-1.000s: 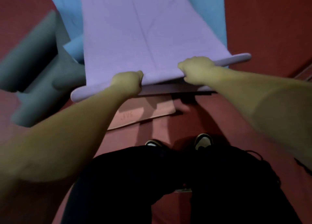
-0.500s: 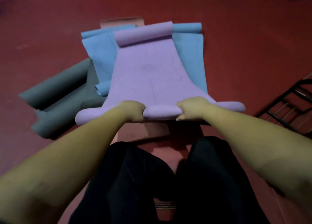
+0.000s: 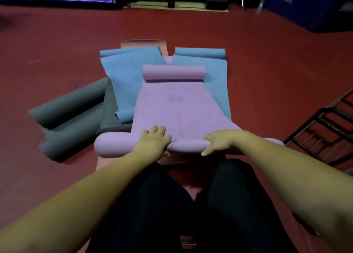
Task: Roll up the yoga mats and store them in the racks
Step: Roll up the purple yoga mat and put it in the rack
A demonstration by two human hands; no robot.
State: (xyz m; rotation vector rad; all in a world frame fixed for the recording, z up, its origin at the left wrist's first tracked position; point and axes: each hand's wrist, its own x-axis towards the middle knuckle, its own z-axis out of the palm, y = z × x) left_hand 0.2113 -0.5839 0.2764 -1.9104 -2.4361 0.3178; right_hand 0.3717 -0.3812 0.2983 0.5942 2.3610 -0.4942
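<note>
Purple yoga mat [image 3: 177, 107] lies on the red floor [image 3: 267, 71], its near end a smooth thick roll across which the left hand [image 3: 152, 142] lies with fingers spread flat on top, while the right hand [image 3: 217, 143] grips it, fingers curled over and thumb beneath. Beyond both hands its far end curls into a smaller roll, with two thin blue mats [image 3: 126, 75] underneath it. Left of the left hand sit grey rolled mats [image 3: 70, 107]; right of the right hand stands a black metal rack [image 3: 324, 130].

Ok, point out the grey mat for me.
In the head view the grey mat lies partly rolled on the red floor at the left, beside the blue mats and the purple mat.
</note>
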